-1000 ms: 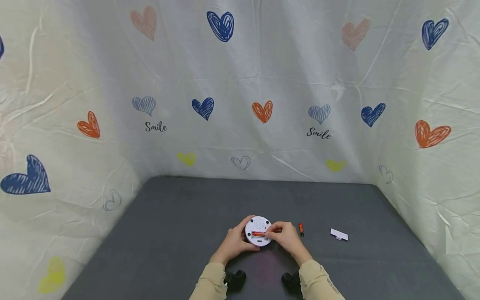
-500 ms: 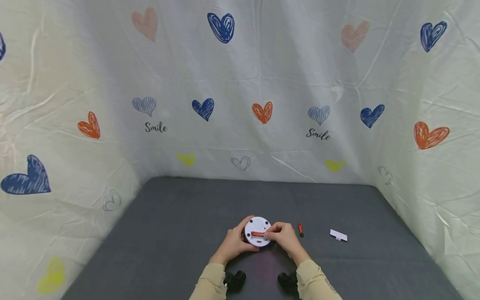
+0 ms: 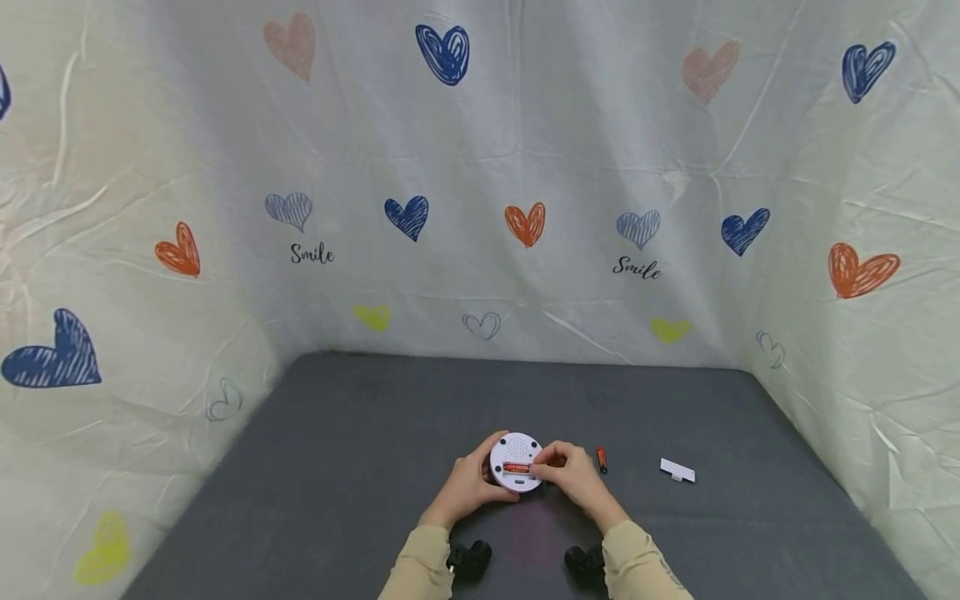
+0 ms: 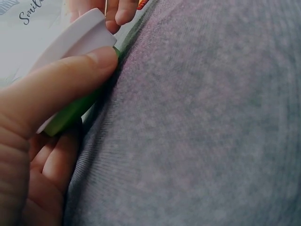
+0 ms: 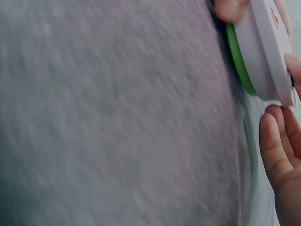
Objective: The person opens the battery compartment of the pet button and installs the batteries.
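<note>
Our left hand (image 3: 471,482) grips the round white device (image 3: 517,454); we should brace it while pressing the red battery (image 3: 516,468) squarely into its bay (image 3: 514,477). Our right hand (image 3: 576,477) touches there; whether it pinches, we cannot tell. Beyond lies a loose battery (image 3: 602,460).

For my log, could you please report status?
Left hand grips white device; right hand at battery in slot; loose battery, white cover aside, not in the way.

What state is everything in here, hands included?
Round white device, held
Battery compartment, uncovered
Inner battery, in the compartment
Loose battery, lying on the table
White cover, off, lying down
Left hand, gripping the device
Right hand, fingertips at the compartment
</note>
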The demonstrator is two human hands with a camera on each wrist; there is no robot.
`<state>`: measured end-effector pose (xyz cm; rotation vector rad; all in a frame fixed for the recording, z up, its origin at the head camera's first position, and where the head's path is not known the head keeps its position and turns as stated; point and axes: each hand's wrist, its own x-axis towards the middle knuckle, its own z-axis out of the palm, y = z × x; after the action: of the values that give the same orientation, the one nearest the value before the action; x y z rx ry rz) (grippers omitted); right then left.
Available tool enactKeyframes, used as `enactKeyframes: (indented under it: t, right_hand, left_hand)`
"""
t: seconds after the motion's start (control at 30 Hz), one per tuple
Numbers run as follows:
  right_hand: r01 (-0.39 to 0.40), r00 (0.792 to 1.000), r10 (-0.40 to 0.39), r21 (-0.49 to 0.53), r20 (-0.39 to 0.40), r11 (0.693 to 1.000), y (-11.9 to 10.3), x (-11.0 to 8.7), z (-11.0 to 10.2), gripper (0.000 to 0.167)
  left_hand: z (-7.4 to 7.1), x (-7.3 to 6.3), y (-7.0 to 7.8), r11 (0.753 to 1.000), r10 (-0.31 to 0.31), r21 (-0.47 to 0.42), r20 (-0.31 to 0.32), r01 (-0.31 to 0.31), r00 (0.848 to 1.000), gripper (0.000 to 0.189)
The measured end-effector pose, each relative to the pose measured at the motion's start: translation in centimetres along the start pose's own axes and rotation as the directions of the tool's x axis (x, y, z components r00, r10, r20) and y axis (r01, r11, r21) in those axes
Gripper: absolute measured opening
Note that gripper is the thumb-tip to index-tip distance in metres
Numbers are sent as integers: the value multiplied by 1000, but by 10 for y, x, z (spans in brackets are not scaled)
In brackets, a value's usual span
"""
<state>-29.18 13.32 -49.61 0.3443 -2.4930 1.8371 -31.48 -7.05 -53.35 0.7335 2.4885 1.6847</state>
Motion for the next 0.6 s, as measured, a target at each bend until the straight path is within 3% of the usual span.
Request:
enactKeyframes:
  t: [0.17,0.3,0.43,0.6]
  right_hand:
    - [12,999,-12,-13,-39,1000,-9,-4,-10,15]
    - [-10,988,8,-14,-153,1000,10,0,-21,18]
    - [-39,970,37,-4,-240,999,28,3,-32,22]
    - [-45,966,50,24,-255,999,36,-1,-47,29]
  left_hand:
    - [-3,-5,17,999,13,-31,-2,-13,1000,91]
    - [-6,-9,32,999,5,-50,2,-5,1000,90]
    - [-7,-10,34,998,-14,-59,10,15,1000,91]
    - [-6,-10,32,997,-18,-72,17,20,1000,91]
